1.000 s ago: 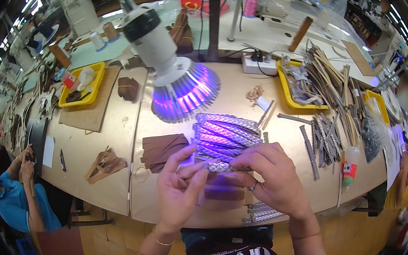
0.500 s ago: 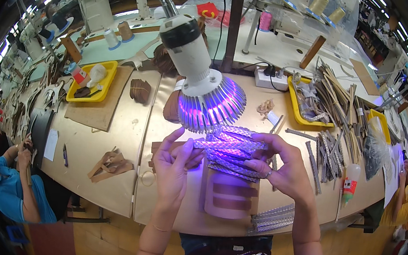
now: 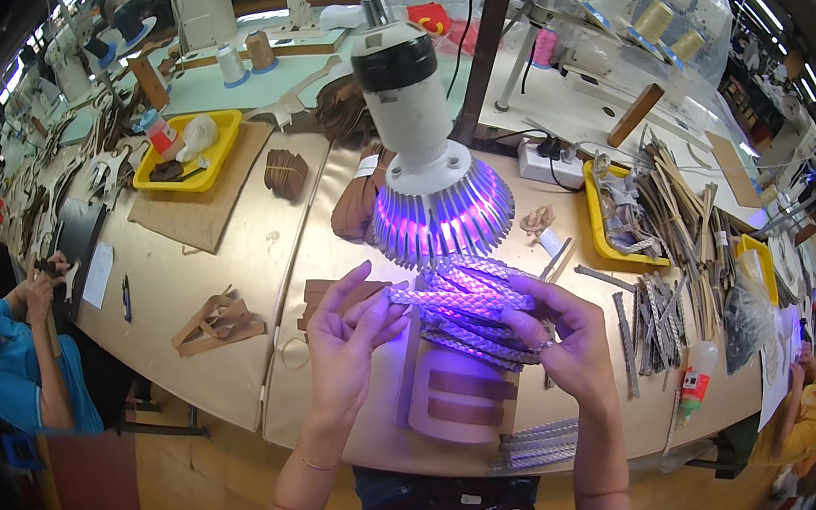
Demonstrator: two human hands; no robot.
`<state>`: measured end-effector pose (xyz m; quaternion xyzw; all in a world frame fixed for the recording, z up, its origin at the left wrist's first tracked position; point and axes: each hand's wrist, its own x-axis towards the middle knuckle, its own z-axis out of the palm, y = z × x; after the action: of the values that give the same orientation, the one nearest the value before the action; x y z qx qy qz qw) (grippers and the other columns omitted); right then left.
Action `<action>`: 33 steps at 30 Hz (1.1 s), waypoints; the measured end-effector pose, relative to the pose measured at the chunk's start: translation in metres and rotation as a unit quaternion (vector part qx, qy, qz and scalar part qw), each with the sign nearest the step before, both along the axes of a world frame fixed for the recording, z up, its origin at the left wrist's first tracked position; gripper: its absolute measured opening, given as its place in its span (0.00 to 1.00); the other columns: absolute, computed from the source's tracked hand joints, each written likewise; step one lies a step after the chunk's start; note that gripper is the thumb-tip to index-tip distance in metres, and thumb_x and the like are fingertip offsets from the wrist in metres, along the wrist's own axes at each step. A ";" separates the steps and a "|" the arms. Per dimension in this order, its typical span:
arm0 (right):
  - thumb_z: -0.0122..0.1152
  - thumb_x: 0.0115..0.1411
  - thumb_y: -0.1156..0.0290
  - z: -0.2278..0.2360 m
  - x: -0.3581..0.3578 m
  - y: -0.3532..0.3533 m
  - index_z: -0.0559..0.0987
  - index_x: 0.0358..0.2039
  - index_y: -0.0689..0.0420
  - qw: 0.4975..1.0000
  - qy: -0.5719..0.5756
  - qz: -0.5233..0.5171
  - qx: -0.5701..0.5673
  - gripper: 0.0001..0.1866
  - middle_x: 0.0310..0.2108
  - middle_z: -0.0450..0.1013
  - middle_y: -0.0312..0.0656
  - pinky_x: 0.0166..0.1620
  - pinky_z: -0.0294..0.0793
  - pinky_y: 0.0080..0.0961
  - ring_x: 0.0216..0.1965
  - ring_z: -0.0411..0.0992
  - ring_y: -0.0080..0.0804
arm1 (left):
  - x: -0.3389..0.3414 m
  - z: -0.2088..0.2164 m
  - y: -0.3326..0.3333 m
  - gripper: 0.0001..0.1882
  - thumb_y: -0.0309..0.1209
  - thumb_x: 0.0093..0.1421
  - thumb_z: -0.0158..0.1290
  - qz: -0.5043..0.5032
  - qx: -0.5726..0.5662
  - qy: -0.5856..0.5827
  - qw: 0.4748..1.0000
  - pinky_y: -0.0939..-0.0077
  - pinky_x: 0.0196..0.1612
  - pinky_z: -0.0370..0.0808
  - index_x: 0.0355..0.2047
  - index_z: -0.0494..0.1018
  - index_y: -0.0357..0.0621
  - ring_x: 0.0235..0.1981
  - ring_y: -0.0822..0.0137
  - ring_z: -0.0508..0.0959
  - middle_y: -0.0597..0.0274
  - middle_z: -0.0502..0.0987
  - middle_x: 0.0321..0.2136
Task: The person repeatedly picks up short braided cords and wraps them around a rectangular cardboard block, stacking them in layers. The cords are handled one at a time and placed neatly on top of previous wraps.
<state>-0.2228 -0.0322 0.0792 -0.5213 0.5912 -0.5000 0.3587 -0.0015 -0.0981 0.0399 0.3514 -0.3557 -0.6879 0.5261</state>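
L hand [image 3: 347,334] has fingers pinched on one end of a braided strap [image 3: 443,300], thumb under & fingertips on top, likely so the weave faces up into the violet light. Lamp [image 3: 434,172] hangs just above the fingers w/ its head nearly touching the bundle of straps [image 3: 482,314], prob. for close inspection. R hand [image 3: 568,349] curls round the bundle's far end, gripping it off the bench; leather pieces [image 3: 462,402] lie below both hands.
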 end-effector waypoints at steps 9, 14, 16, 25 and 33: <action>0.63 0.60 0.76 -0.004 -0.006 0.001 0.77 0.50 0.65 0.997 -0.016 -0.068 0.031 0.18 0.29 0.76 0.34 0.37 0.71 0.15 0.32 0.70 0.15 | -0.010 -0.001 -0.001 0.24 0.20 0.64 0.50 -0.029 -0.019 0.020 0.999 0.70 0.50 0.80 0.60 0.60 0.33 0.44 0.64 0.80 0.43 0.76 0.46; 0.68 0.55 0.73 0.015 -0.006 0.001 0.79 0.47 0.61 0.978 0.194 -0.080 -0.017 0.18 0.33 0.76 0.37 0.40 0.70 0.23 0.36 0.72 0.26 | -0.011 0.008 0.001 0.22 0.20 0.63 0.51 -0.051 -0.036 0.016 0.998 0.71 0.47 0.81 0.57 0.61 0.31 0.41 0.64 0.81 0.46 0.79 0.41; 0.70 0.52 0.70 0.030 0.001 0.008 0.80 0.45 0.58 0.894 0.416 -0.092 -0.140 0.19 0.37 0.76 0.39 0.43 0.69 0.28 0.40 0.72 0.33 | -0.007 0.013 0.009 0.21 0.19 0.64 0.50 -0.104 -0.031 0.008 0.994 0.74 0.48 0.79 0.57 0.63 0.33 0.43 0.66 0.81 0.47 0.79 0.42; 0.63 0.57 0.77 0.038 0.046 0.039 0.80 0.39 0.59 0.961 0.267 0.069 0.033 0.08 0.26 0.75 0.42 0.29 0.70 0.26 0.24 0.72 0.32 | 0.004 -0.004 0.073 0.16 0.19 0.63 0.51 -0.067 -0.074 -0.061 0.993 0.77 0.48 0.76 0.52 0.68 0.33 0.44 0.68 0.79 0.51 0.79 0.43; 0.61 0.58 0.79 0.025 0.064 0.030 0.70 0.45 0.62 0.955 0.251 0.051 0.150 0.15 0.20 0.73 0.39 0.27 0.67 0.21 0.20 0.69 0.22 | 0.010 -0.048 0.097 0.11 0.22 0.57 0.57 0.016 -0.239 -0.341 0.909 0.69 0.44 0.75 0.41 0.79 0.39 0.42 0.57 0.78 0.51 0.75 0.47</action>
<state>-0.1591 -0.0020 0.1044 -0.5997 0.7030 -0.2399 0.2977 0.0087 -0.0007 -0.0077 0.4339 -0.6614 -0.4119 0.4523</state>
